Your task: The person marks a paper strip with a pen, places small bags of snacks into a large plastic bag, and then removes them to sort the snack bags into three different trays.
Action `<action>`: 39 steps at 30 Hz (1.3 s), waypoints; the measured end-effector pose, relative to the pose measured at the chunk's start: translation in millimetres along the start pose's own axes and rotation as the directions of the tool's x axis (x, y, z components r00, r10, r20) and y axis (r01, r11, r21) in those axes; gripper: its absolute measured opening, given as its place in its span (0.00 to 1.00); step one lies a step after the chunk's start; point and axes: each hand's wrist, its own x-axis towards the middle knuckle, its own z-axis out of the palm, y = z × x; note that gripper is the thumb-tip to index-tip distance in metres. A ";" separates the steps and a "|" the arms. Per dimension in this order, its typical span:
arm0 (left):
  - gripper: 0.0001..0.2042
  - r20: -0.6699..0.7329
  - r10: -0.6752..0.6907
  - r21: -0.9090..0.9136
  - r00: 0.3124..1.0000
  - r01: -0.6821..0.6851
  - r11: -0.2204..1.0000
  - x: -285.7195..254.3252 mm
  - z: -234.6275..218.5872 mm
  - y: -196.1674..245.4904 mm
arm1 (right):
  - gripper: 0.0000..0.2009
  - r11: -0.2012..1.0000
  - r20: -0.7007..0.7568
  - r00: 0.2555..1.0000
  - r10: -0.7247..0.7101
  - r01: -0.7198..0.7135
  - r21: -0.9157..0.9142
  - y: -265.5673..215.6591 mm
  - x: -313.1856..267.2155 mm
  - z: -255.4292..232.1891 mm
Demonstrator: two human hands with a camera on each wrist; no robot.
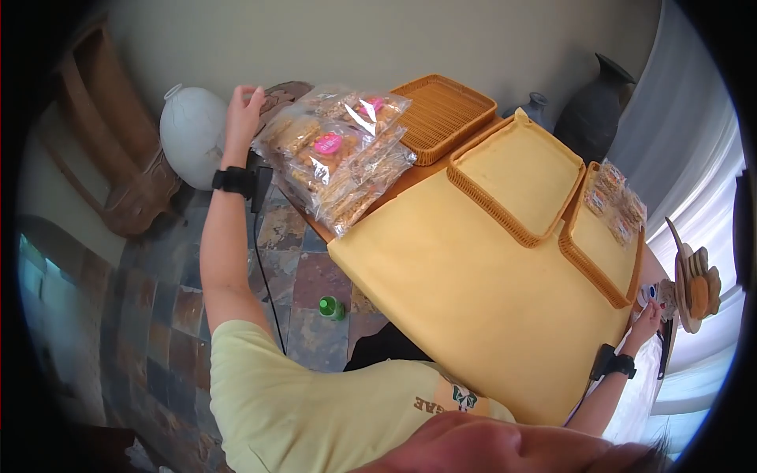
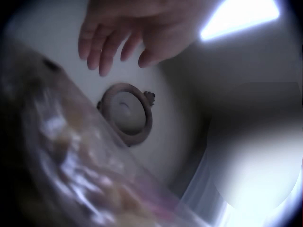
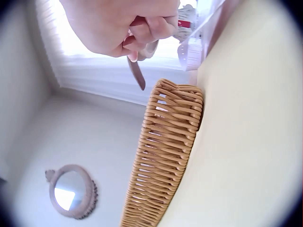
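Observation:
My left hand (image 1: 244,118) is raised beside a pile of clear bags (image 1: 335,146) of golden-brown snacks with pink round labels. Its fingers are loosely bent with nothing between them, and in the left wrist view the hand (image 2: 137,35) hangs apart from a bag's shiny plastic (image 2: 80,165). At the table's right end, my right hand (image 1: 646,322) has its fingers curled at a small clear packet (image 1: 648,293) with a white and blue label. The right wrist view shows that hand (image 3: 128,23) pinching at the packet (image 3: 186,23), its fingers partly hiding it.
A lined wicker tray (image 1: 516,177) sits on the yellow cloth (image 1: 473,292). Nearer the right hand, another wicker tray (image 1: 595,272) holds several small snack packets (image 1: 615,201). Behind stands a bare wicker tray (image 1: 445,114). A green bottle (image 1: 331,307) is on the tiled floor.

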 end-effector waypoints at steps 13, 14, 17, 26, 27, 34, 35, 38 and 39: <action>0.28 0.642 -0.325 0.027 0.694 0.403 0.915 30.6 16.5 -76.0 | 0.11 0.917 0.837 0.538 -0.096 -0.280 0.285 -310.3 -69.9 102.3; 0.28 0.684 -0.321 0.014 0.655 0.427 0.904 35.5 18.3 -78.0 | 0.11 0.898 0.891 0.423 -0.166 -0.309 0.314 -328.3 -84.1 122.2; 0.27 0.664 -0.347 0.113 0.662 0.370 0.922 33.0 17.4 -57.5 | 0.19 0.830 0.961 0.084 -0.262 -0.489 0.269 -384.7 -124.1 178.0; 0.25 0.711 -0.252 0.149 0.656 0.210 0.966 18.6 4.4 -39.5 | 0.24 0.669 0.965 0.025 -0.263 -0.715 0.201 -454.8 -187.8 269.4; 0.22 0.673 -0.249 0.117 0.696 0.233 0.965 10.7 2.8 -28.8 | 0.24 0.674 0.968 0.034 -0.247 -0.712 0.197 -454.5 -188.6 271.0; 0.16 0.748 -0.087 -0.078 0.658 0.218 0.973 -2.4 0.8 -10.8 | 0.24 0.720 0.975 0.080 -0.209 -0.661 0.209 -453.4 -188.3 265.0; 0.15 0.739 -0.070 -0.077 0.670 0.188 0.979 -4.4 0.7 -9.0 | 0.24 0.721 0.975 0.078 -0.208 -0.661 0.206 -452.7 -188.8 265.0; 0.14 0.697 -0.042 -0.091 0.716 0.146 0.985 -15.5 1.8 -2.8 | 0.22 0.685 0.963 0.078 -0.260 -0.688 0.240 -447.1 -189.4 267.3; 0.14 0.659 -0.031 -0.106 0.751 0.133 0.985 -21.3 2.4 0.9 | 0.21 0.668 0.959 0.056 -0.276 -0.706 0.234 -442.0 -189.8 270.0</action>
